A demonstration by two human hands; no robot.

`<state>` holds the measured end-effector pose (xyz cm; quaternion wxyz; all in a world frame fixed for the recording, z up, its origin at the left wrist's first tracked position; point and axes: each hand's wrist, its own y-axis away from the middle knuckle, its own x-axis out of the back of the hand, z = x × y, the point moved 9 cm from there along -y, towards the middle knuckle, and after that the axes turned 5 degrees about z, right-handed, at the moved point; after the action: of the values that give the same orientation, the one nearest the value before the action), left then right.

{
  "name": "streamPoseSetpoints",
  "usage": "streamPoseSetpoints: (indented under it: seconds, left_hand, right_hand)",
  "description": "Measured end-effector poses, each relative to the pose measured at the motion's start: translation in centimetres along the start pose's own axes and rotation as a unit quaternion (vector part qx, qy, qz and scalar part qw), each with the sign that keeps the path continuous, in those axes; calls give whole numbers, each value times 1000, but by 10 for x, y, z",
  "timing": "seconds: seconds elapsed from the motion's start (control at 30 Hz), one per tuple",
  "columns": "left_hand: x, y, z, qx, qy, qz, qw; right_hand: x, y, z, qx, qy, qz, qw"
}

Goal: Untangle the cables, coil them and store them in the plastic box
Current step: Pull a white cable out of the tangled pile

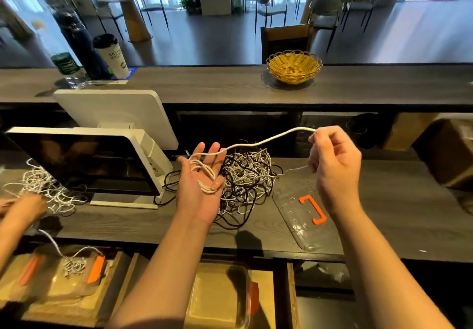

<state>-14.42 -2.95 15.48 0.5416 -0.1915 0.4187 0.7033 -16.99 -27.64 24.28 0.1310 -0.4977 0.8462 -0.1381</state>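
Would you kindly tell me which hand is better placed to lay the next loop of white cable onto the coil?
The right hand: it pinches the free run of the white cable, raised beside the left hand, whose open palm already carries the loops.

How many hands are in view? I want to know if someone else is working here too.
3: the left hand, palm up with white cable loops; the right hand, pinching that cable; another person's hand at the left edge.
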Motion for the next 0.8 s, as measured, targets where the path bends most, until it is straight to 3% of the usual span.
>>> streamPoseSetpoints:
  seconds: [0.23,0.4,0.5,0.63,0.7,0.8]
  left_hand:
    - [1,-6,7,5,59,7,998]
    - [2,-12,25,3,123,-10,992]
    - [11,-22,43,-33,87,11,996]
    - [33,-33,69,-104,-34,67,992]
    - [33,-31,79,-169,-227,88,955]
    - [-1,-28,68,-247,-573,38,780]
  right_hand:
    - [-9,4,-19,39,50,-52,997]
    - [-6,8,53,-21,157,-118,980]
    - [4,15,131,-94,263,-174,944]
    - [15,14,174,-147,253,-163,942]
    - [4,10,166,-140,237,-167,947]
    - [-38,10,132,-74,232,-243,939]
